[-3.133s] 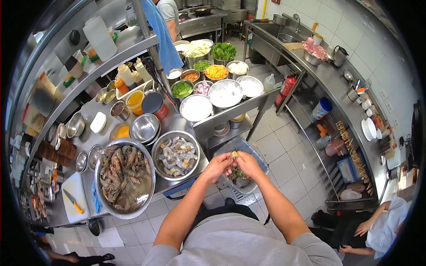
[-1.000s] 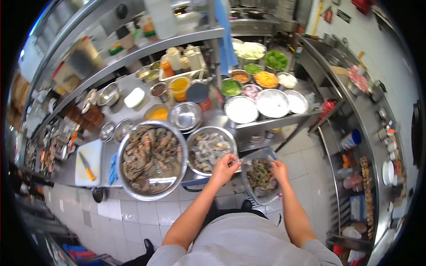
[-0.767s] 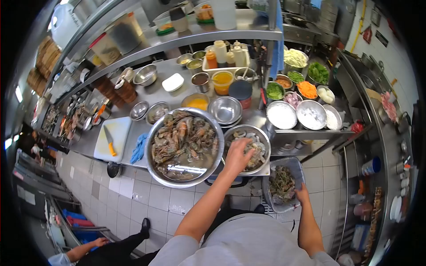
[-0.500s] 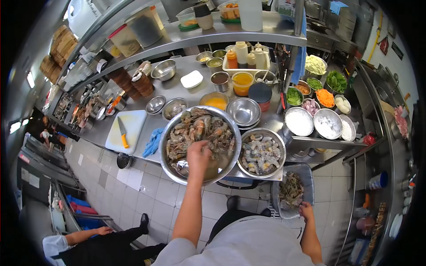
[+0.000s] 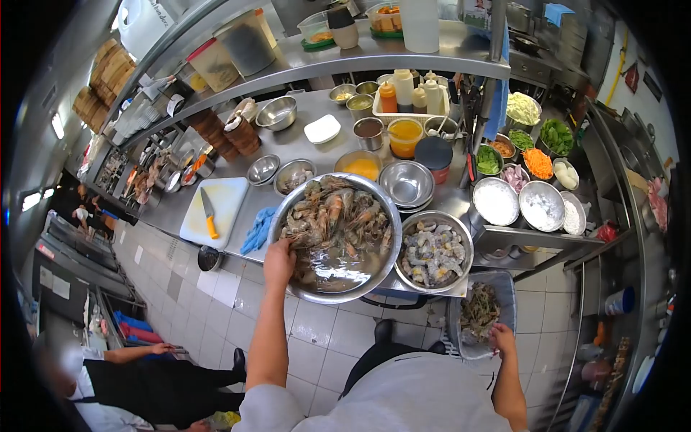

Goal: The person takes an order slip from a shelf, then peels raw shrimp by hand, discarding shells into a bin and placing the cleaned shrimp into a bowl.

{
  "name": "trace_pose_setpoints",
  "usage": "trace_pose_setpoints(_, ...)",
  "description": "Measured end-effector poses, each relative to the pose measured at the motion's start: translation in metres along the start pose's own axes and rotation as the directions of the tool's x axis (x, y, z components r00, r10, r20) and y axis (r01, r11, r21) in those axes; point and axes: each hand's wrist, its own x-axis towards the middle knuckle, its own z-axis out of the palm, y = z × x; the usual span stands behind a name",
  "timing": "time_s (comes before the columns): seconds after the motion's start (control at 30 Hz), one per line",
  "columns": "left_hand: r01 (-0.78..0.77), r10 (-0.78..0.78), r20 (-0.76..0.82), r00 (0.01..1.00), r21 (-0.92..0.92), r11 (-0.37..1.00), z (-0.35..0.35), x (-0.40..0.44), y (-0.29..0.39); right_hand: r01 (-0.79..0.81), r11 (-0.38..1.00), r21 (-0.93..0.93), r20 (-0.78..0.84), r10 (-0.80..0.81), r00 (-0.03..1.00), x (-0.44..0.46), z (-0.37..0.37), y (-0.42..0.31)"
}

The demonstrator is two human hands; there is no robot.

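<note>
A large metal bowl [image 5: 394, 237] holds whole, unpeeled shrimp [image 5: 338, 209] in cloudy water at the near edge of the counter. My left hand [image 5: 278, 261] is at the bowl's left rim, with its fingers curled over the edge beside the shrimp. Whether they grip the rim or a shrimp is unclear. To the right stands a smaller metal bowl [image 5: 469, 253] of peeled grey shrimp [image 5: 432, 252]. Low on the right, my right hand [image 5: 504, 338] is closed at the edge of a grey bin [image 5: 509, 295] containing shrimp heads and shells [image 5: 479, 311]. Its fingertips hide what they hold, if anything.
Left of the large bowl lie a blue cloth [image 5: 259, 229] and a white cutting board [image 5: 234, 209] with a yellow-handled knife [image 5: 209, 216]. Empty metal bowls [image 5: 407, 183] stand behind. A shelf [image 5: 345, 59] crosses above the counter. Another person [image 5: 122, 389] is at lower left.
My left hand has moved from among the shrimp to the large bowl's left rim. My right hand stays by the bin. The view has shifted slightly, and the other person shows more at lower left.
</note>
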Motion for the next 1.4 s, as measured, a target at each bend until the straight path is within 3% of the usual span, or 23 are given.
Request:
trace_pose_setpoints(0.07,0.079,-0.079,0.041,0.996,0.017,0.997,-0.018,0.002,0.006,0.036,0.999,0.02,0.017,-0.036,0.999,-0.001,0.007,-0.014)
trace_pose_setpoints(0.17,0.286,-0.21,0.21,0.955,-0.465,0.838,-0.037,0.006,0.009,0.179,0.984,0.022,0.042,-0.18,0.983,-0.019,0.024,-0.061)
trace_pose_setpoints(0.2,0.285,-0.205,0.217,0.955,-0.465,0.838,-0.047,0.007,0.025,0.287,0.958,-0.004,0.058,-0.286,0.957,-0.034,0.032,-0.087)
trace_pose_setpoints(0.27,0.307,-0.024,0.342,0.939,-0.808,0.504,-0.062,0.009,0.077,0.463,0.886,-0.011,0.079,-0.461,0.884,-0.068,0.056,-0.148)
trace_pose_setpoints(0.33,0.362,0.156,0.487,0.859,-0.794,0.488,-0.068,0.011,0.131,0.651,0.756,-0.077,0.125,-0.64,0.758,-0.109,0.08,-0.207)
trace_pose_setpoints(0.4,0.195,0.355,0.481,0.801,-0.772,0.605,-0.054,0.009,0.184,0.842,0.361,-0.4,0.263,-0.836,0.483,-0.163,0.1,-0.277)
trace_pose_setpoints(0.47,0.096,0.489,0.526,0.696,-0.743,0.663,-0.037,0.002,0.239,0.91,0.211,-0.355,0.369,-0.863,0.344,-0.191,0.116,-0.315)
trace_pose_setpoints(0.53,0.09,0.621,0.509,0.596,-0.811,0.579,0.007,-0.01,0.28,0.896,0.143,-0.42,0.355,-0.883,0.307,-0.197,0.127,-0.329)
trace_pose_setpoints(0.57,0.044,0.639,0.561,0.526,-0.768,0.638,-0.001,-0.013,0.308,0.877,0.154,-0.455,0.33,-0.886,0.327,-0.193,0.124,-0.323)
trace_pose_setpoints(0.6,0.148,0.667,0.595,0.448,-0.785,0.602,0.008,-0.018,0.328,0.832,0.215,-0.511,0.322,-0.85,0.417,-0.182,0.12,-0.315)
trace_pose_setpoints(0.67,0.159,0.691,0.527,0.494,-0.837,0.524,0.056,-0.035,0.351,0.764,0.276,-0.583,0.287,-0.81,0.511,-0.161,0.103,-0.301)
trace_pose_setpoints(0.73,0.184,0.697,0.54,0.471,-0.833,0.522,0.072,-0.053,0.372,0.653,0.499,-0.57,0.145,-0.72,0.678,-0.147,0.085,-0.279)
trace_pose_setpoints(0.8,0.226,0.724,0.476,0.499,-0.878,0.422,0.125,-0.073,0.38,0.623,0.569,-0.537,0.057,-0.712,0.7,-0.133,0.071,-0.252)
trace_pose_setpoints(0.83,0.028,0.691,0.458,0.559,-0.844,0.536,0.102,-0.081,0.394,0.571,0.648,-0.504,0.028,-0.649,0.76,-0.128,0.067,-0.242)
trace_pose_setpoints(0.87,-0.24,0.754,0.199,0.626,-0.871,0.429,0.119,-0.093,0.399,0.515,0.72,-0.465,0.004,-0.58,0.815,-0.121,0.063,-0.229)
trace_pose_setpoints(0.97,-0.5,0.828,0.081,0.555,-0.762,0.41,0.125,-0.112,0.412,0.458,0.738,-0.496,-0.049,-0.55,0.834,-0.096,0.055,-0.19)
trace_pose_setpoints(1.07,-0.601,0.847,0.028,0.531,-0.693,0.4,0.135,-0.119,0.42,0.42,0.732,-0.536,-0.106,-0.552,0.827,-0.101,0.046,-0.182)
trace_pose_setpoints(1.13,-0.595,0.848,0.012,0.531,-0.707,0.383,0.142,-0.124,0.426,0.418,0.724,-0.549,-0.105,-0.555,0.825,-0.106,0.04,-0.183)
trace_pose_setpoints(1.2,-0.397,0.792,0.105,0.601,-0.822,0.41,0.155,-0.127,0.431,0.462,0.71,-0.532,-0.108,-0.598,0.794,-0.107,0.036,-0.185)
trace_pose_setpoints(1.23,-0.397,0.791,0.104,0.603,-0.821,0.411,0.163,-0.128,0.432,0.463,0.709,-0.532,-0.107,-0.599,0.794,-0.105,0.035,-0.185)
trace_pose_setpoints(1.3,-0.169,0.729,0.287,0.621,-0.86,0.482,0.169,-0.13,0.433,0.509,0.696,-0.506,-0.117,-0.64,0.759,-0.103,0.034,-0.184)
trace_pose_setpoints(1.33,-0.169,0.725,0.287,0.626,-0.858,0.485,0.169,-0.131,0.434,0.513,0.694,-0.506,-0.112,-0.642,0.758,-0.103,0.032,-0.184)
trace_pose_setpoints(1.4,-0.032,0.712,0.447,0.542,-0.835,0.549,0.165,-0.131,0.434,0.502,0.717,-0.484,-0.066,-0.602,0.795,-0.102,0.027,-0.186)
